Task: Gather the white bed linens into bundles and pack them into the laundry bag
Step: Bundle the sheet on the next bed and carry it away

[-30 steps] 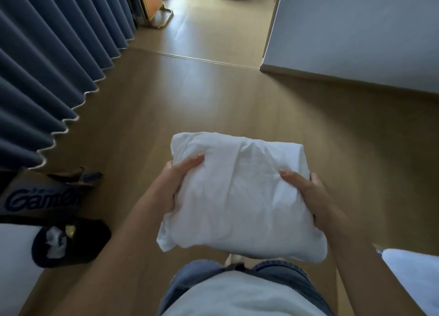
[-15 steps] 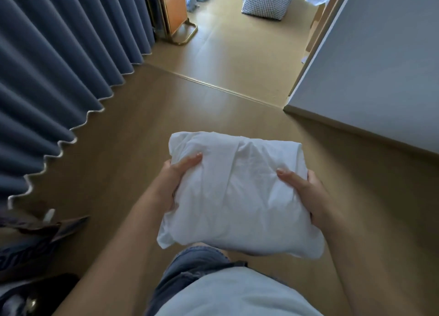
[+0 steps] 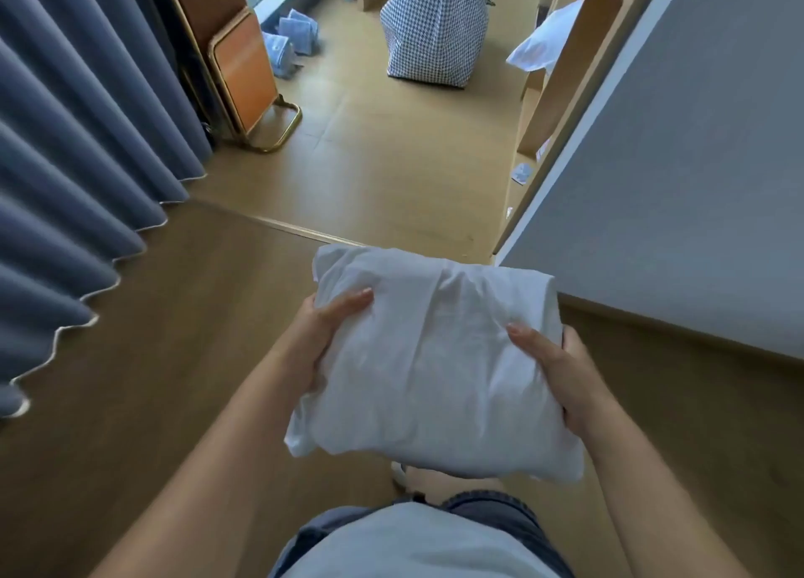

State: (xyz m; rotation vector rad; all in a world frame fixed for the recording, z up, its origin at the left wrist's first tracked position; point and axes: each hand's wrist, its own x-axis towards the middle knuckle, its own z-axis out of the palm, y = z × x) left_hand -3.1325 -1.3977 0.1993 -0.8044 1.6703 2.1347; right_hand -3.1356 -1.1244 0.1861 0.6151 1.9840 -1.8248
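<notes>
A folded bundle of white bed linen (image 3: 435, 360) is held at waist height in front of me. My left hand (image 3: 324, 336) grips its left edge, thumb on top and fingers underneath. On the right edge my right hand (image 3: 559, 373) holds it the same way. Far ahead, on the lighter floor past a threshold strip, stands a tall checked laundry bag (image 3: 435, 29). More white linen (image 3: 544, 42) lies on a wooden ledge to the bag's right.
Blue curtains (image 3: 78, 151) hang along the left. A grey wall panel (image 3: 678, 177) closes the right side. A folded orange table with a brass frame (image 3: 248, 77) leans at the left ahead, and blue folded cloths (image 3: 291, 38) lie on the floor beside it.
I have walked forward, so the laundry bag, orange table and far room have come into view. The bag and slipper at lower left have dropped out of sight. Both hands keep the same hold.
</notes>
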